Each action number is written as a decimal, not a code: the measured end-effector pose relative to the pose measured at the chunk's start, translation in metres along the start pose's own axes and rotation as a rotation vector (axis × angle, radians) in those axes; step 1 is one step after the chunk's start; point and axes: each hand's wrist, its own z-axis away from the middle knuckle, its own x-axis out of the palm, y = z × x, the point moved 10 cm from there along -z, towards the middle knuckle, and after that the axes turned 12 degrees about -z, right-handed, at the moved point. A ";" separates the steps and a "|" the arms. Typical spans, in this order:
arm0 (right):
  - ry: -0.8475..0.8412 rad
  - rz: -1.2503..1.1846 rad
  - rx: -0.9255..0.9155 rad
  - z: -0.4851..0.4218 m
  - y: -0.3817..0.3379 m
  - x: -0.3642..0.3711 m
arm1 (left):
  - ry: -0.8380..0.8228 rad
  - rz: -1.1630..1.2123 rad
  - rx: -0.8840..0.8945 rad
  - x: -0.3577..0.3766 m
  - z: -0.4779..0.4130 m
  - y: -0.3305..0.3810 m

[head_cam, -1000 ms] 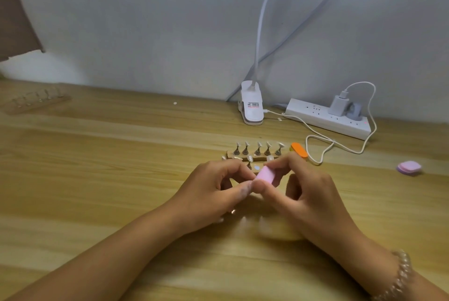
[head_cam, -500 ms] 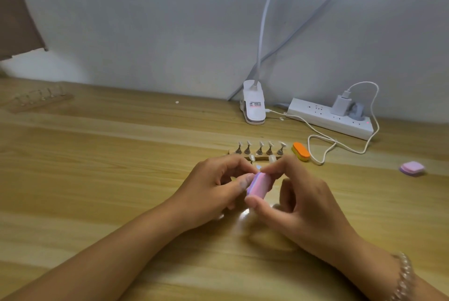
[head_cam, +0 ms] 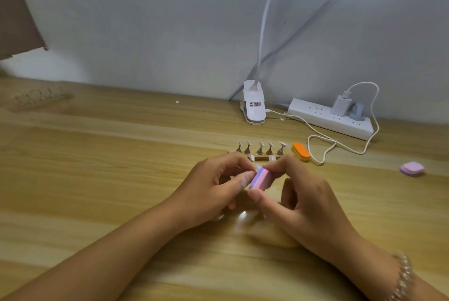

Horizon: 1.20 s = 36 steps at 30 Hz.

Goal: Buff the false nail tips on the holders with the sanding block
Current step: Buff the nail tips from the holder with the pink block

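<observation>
Head view: my right fingers (head_cam: 261, 200) pinch the block (head_cam: 260, 178) between thumb and forefinger; my left fingers (head_cam: 243, 180) curl round a holder, mostly hidden, whose pale tip (head_cam: 258, 167) touches the block's top edge. Both work just above the table (head_cam: 97, 179), near the row of holders (head_cam: 260, 149). To buff well, I judge: short, light strokes, block flat to the tip's curve, left fingers braced so the tip does not pop off. An orange block (head_cam: 300, 151) lies beside the row.
</observation>
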 end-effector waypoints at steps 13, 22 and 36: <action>0.051 -0.029 0.067 -0.005 0.014 -0.011 | 0.004 -0.113 0.103 0.001 0.001 0.011; 0.044 0.047 -0.037 -0.002 -0.002 -0.008 | 0.019 -0.060 0.044 -0.002 0.000 0.004; 0.266 -0.596 0.287 -0.002 0.041 -0.034 | -0.016 0.054 -0.006 0.003 0.002 0.000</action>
